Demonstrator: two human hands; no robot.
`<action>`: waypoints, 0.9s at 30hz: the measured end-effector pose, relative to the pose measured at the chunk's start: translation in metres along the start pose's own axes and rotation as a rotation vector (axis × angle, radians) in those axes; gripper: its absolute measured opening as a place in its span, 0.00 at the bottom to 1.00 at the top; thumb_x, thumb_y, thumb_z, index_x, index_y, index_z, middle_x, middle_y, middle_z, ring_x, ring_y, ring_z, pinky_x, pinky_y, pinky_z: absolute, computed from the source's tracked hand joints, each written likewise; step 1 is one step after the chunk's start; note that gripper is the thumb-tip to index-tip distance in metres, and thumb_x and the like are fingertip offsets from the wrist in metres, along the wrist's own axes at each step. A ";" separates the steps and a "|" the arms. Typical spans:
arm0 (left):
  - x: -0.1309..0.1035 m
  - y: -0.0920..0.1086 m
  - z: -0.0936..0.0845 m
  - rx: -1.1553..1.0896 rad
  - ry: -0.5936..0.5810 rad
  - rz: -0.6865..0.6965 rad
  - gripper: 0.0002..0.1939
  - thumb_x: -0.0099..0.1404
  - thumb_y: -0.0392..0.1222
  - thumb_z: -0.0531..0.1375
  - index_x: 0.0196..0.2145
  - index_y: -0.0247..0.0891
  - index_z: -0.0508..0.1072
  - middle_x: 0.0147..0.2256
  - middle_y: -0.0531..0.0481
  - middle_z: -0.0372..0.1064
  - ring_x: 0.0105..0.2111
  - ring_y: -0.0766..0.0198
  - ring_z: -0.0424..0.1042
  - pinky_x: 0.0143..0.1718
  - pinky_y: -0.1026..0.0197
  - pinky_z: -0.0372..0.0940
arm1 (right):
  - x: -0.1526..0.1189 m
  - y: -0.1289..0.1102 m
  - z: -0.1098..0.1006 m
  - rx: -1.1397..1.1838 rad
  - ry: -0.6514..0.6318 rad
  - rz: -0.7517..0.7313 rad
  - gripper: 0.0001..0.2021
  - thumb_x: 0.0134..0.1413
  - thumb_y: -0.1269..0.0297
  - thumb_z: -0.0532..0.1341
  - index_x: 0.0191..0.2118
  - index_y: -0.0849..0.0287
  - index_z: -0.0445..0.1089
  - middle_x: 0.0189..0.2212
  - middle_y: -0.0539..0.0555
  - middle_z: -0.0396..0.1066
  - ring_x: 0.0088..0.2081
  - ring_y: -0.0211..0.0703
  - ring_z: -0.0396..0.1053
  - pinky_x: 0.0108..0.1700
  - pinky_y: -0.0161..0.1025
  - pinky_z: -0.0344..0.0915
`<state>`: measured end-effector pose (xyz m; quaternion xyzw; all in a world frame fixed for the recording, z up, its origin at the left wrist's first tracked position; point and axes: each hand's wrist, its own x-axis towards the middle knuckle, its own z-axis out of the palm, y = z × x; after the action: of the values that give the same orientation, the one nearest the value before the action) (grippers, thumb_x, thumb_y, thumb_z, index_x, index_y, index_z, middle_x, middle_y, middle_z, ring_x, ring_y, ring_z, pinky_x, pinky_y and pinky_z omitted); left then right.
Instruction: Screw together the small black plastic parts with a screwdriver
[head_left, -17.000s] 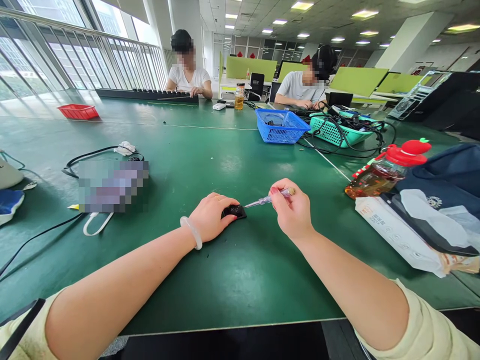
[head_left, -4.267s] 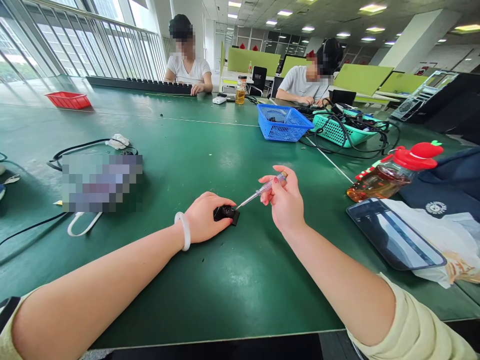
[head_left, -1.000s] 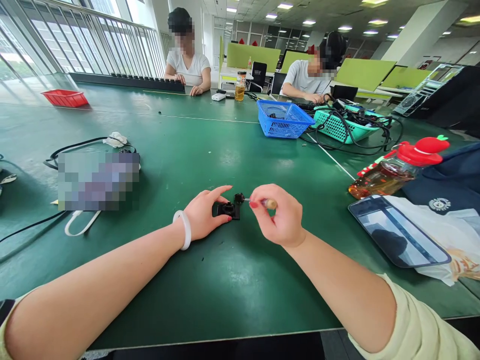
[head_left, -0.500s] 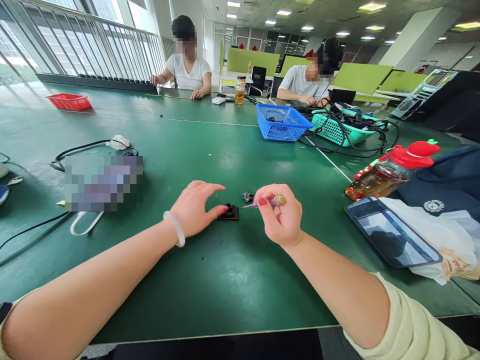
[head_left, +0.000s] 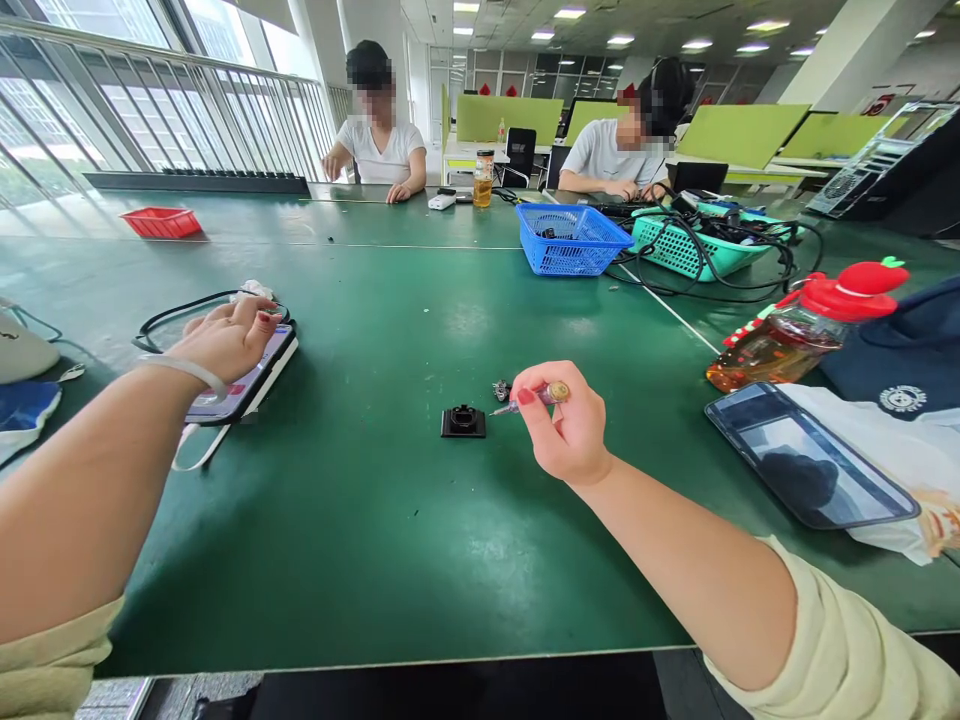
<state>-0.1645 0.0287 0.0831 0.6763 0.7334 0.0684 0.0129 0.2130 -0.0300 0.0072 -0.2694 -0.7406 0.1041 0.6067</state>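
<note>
My left hand [head_left: 225,345] is over a phone [head_left: 268,370] on the left of the table, its fingers stretched out across the screen. Whether the fingertips touch the glass I cannot tell. In my right hand [head_left: 568,425] is a small, thin screwdriver [head_left: 555,394], pinched in the fingers with its tip pointing left. Just left of that tip lies a square black part [head_left: 463,426] with a raised round middle, flat on the green table and touched by neither hand. A small dark metal piece [head_left: 501,390] sits behind the tip, close to my right fingers.
A second phone [head_left: 814,460] rests on a white bag at the right, near a red-lidded bottle [head_left: 795,340]. Farther back stand a blue basket [head_left: 574,245] and a green basket [head_left: 679,250] with black cables. Two people sit across the table. A red tray [head_left: 161,224] is far left.
My left hand has left the black part and moved left to the phone. My right hand stays put with the screwdriver. The view has shifted slightly.
</note>
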 end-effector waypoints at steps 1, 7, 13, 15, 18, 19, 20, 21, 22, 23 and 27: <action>0.000 0.000 0.001 0.026 -0.028 0.001 0.32 0.78 0.55 0.30 0.65 0.32 0.53 0.65 0.41 0.59 0.69 0.51 0.49 0.68 0.42 0.42 | 0.000 0.000 0.000 0.005 0.001 -0.001 0.04 0.65 0.67 0.57 0.37 0.54 0.62 0.23 0.45 0.63 0.22 0.34 0.62 0.25 0.33 0.61; -0.010 -0.001 -0.001 0.130 -0.058 0.027 0.29 0.78 0.50 0.32 0.66 0.31 0.53 0.61 0.38 0.63 0.67 0.48 0.53 0.66 0.42 0.45 | 0.000 0.000 0.000 0.015 -0.004 -0.003 0.04 0.65 0.68 0.57 0.37 0.54 0.61 0.23 0.44 0.62 0.23 0.33 0.62 0.25 0.33 0.61; -0.026 -0.010 -0.012 0.130 0.106 -0.057 0.24 0.77 0.47 0.37 0.64 0.39 0.56 0.49 0.49 0.75 0.60 0.54 0.65 0.61 0.50 0.56 | -0.001 0.001 0.000 -0.002 -0.015 0.006 0.04 0.65 0.66 0.56 0.37 0.54 0.61 0.22 0.45 0.62 0.23 0.35 0.63 0.25 0.34 0.61; -0.031 -0.009 -0.017 0.070 0.163 -0.163 0.23 0.77 0.49 0.39 0.62 0.40 0.58 0.49 0.50 0.75 0.59 0.54 0.66 0.60 0.50 0.58 | -0.001 0.002 0.000 0.002 -0.010 0.002 0.04 0.65 0.66 0.57 0.37 0.54 0.61 0.22 0.45 0.62 0.24 0.35 0.63 0.25 0.34 0.61; -0.031 -0.011 -0.018 -0.054 0.181 -0.341 0.26 0.73 0.57 0.47 0.61 0.39 0.61 0.56 0.46 0.71 0.57 0.50 0.67 0.59 0.48 0.61 | -0.001 0.002 0.000 -0.001 -0.009 0.008 0.04 0.66 0.65 0.56 0.37 0.54 0.61 0.22 0.45 0.62 0.24 0.35 0.64 0.26 0.34 0.62; -0.029 -0.013 -0.016 -0.094 0.167 -0.388 0.29 0.71 0.59 0.51 0.61 0.38 0.60 0.59 0.45 0.69 0.57 0.50 0.68 0.59 0.48 0.61 | -0.001 0.002 0.000 -0.004 -0.011 0.012 0.04 0.66 0.64 0.56 0.37 0.54 0.61 0.22 0.45 0.62 0.24 0.36 0.64 0.26 0.34 0.62; -0.025 -0.016 -0.013 -0.135 0.142 -0.422 0.34 0.69 0.62 0.54 0.63 0.38 0.59 0.61 0.44 0.66 0.57 0.49 0.67 0.59 0.47 0.60 | -0.001 0.002 0.000 -0.008 -0.013 0.018 0.05 0.66 0.64 0.56 0.37 0.54 0.61 0.22 0.45 0.63 0.24 0.36 0.64 0.26 0.35 0.62; -0.022 -0.019 -0.010 -0.175 0.113 -0.450 0.38 0.66 0.64 0.57 0.64 0.37 0.56 0.63 0.43 0.64 0.57 0.49 0.67 0.60 0.47 0.60 | -0.001 0.002 0.000 -0.012 -0.014 0.022 0.05 0.66 0.63 0.56 0.37 0.53 0.61 0.22 0.45 0.63 0.24 0.36 0.64 0.26 0.35 0.63; -0.019 -0.023 -0.007 -0.214 0.079 -0.473 0.41 0.65 0.65 0.58 0.66 0.37 0.54 0.64 0.42 0.63 0.56 0.48 0.68 0.60 0.46 0.60 | -0.001 0.002 0.000 -0.015 -0.014 0.024 0.05 0.67 0.63 0.56 0.36 0.53 0.61 0.22 0.45 0.63 0.24 0.36 0.64 0.26 0.35 0.63; -0.016 -0.025 -0.004 -0.239 0.056 -0.493 0.43 0.64 0.67 0.59 0.66 0.37 0.54 0.64 0.41 0.63 0.56 0.48 0.68 0.60 0.45 0.60 | -0.001 0.002 0.000 -0.018 -0.013 0.024 0.05 0.67 0.63 0.56 0.36 0.53 0.61 0.22 0.45 0.63 0.24 0.36 0.65 0.26 0.35 0.63; -0.011 -0.025 0.000 -0.246 0.039 -0.519 0.45 0.62 0.66 0.62 0.66 0.39 0.53 0.59 0.43 0.69 0.54 0.48 0.68 0.59 0.43 0.61 | -0.001 0.001 0.000 -0.023 -0.019 0.015 0.05 0.66 0.63 0.56 0.36 0.54 0.61 0.22 0.45 0.63 0.24 0.36 0.65 0.25 0.34 0.63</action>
<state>-0.1888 0.0159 0.0791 0.4580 0.8681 0.1644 0.0979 0.2136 -0.0293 0.0058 -0.2809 -0.7453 0.1028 0.5958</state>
